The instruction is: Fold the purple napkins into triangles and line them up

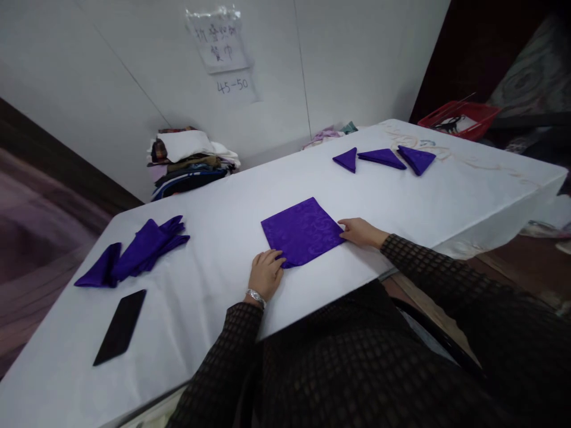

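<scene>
A purple patterned cloth napkin, folded to a square, lies flat before me on the white-covered table. At its near left corner, which looks slightly rumpled, are the curled fingers of my left hand; a silvery bracelet circles that wrist. My right hand pinches the right corner between thumb and fingers. Part of each corner is hidden under the fingers.
Farther right lie folded purple napkins; more purple napkins are bunched at left. Nearer is a flat black object. Piled cloths stand by the wall, under a paper sign. A red basket sits beyond the table's far end.
</scene>
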`<state>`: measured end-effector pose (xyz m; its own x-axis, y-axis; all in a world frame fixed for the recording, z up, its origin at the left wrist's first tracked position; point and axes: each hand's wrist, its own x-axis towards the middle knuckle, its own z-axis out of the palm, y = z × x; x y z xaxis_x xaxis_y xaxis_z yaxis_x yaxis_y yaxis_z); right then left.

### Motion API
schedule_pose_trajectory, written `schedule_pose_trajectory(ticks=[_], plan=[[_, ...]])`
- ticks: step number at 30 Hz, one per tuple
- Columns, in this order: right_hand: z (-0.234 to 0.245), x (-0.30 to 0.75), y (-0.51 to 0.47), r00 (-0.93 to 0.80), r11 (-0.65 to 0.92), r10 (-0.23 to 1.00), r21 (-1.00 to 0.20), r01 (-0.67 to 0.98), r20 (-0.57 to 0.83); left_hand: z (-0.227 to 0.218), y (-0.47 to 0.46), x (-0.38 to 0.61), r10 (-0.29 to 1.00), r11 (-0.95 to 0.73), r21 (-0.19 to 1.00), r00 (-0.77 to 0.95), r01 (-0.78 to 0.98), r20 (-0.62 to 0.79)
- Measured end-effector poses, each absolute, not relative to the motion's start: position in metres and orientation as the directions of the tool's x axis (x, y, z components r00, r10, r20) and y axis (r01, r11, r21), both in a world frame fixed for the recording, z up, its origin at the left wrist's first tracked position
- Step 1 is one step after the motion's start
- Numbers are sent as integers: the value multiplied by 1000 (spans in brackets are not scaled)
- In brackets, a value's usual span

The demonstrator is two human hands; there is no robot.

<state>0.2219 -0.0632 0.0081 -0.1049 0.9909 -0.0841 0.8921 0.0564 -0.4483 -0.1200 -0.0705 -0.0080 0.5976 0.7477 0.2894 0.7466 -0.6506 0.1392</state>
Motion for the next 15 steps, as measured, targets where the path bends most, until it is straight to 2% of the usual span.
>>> schedule_pose_trajectory(ticks=[3,5,8,10,12,15], plan=[[8,223,-75,-183,73,974,-581,811,-132,-8,-59,-141,807,-567,120,519,815,282],[7,226,-79,-208,109,973,-609,786,-94,-9,-50,-153,842,-511,128,466,850,271],[4,231,-81,-261,274,960,-551,789,103,-11,-45,-161,872,-463,164,414,871,262],[0,230,-81,-357,422,906,-486,765,225,-10,-50,-156,875,-455,177,403,872,268],[-4,226,-79,-475,549,835,-435,713,276,-7,-61,-143,859,-486,177,431,856,275],[-10,217,-75,-593,649,758,-405,645,272,-3,-79,-112,797,-597,196,548,778,252]])
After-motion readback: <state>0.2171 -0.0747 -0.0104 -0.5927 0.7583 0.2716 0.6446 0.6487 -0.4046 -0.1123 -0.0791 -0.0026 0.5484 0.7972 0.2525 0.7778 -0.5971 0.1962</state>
